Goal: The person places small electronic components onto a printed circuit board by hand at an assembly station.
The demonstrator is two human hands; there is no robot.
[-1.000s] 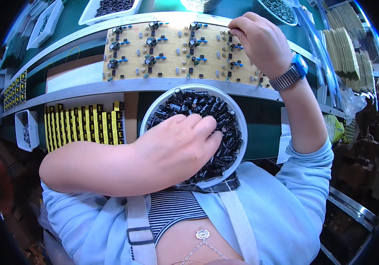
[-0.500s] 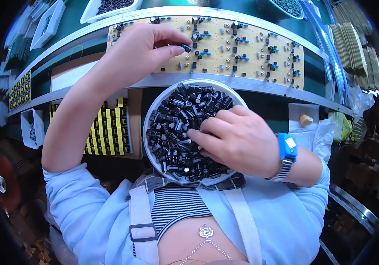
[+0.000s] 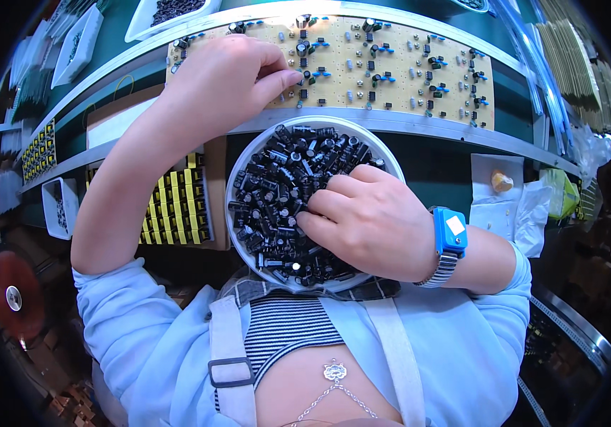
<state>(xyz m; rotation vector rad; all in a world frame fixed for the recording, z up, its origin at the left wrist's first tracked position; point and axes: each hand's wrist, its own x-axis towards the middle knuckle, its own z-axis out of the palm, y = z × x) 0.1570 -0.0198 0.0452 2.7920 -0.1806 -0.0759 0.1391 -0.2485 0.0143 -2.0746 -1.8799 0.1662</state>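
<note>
Over the tan circuit board panel (image 3: 398,78), my left hand (image 3: 238,75) has its thumb and forefinger pinched together beside a small capacitor (image 3: 307,75) standing on it. What the pinch may hold is hidden behind the thumb. A white round tub (image 3: 233,238) full of loose black cylindrical capacitors (image 3: 266,196) sits against my front. Into its right side reaches my right hand (image 3: 373,224), fingers curled down among the capacitors. Its fingertips are largely covered, so I cannot see what lies between them. The panel carries rows of black capacitors, blue parts and small metal parts.
A pale metal rail (image 3: 419,125) runs between the tub and the panel. Yellow-and-black parts (image 3: 174,206) stand in rows under my left forearm. White bins (image 3: 60,206) lie at the left and far side. Plastic bags (image 3: 530,220) and stacked boards (image 3: 569,64) are at the right.
The black capacitor that showed in my left fingertips is no longer visible; those fingers are now closer to the column of parts. My right hand has shifted slightly left in the tub.
</note>
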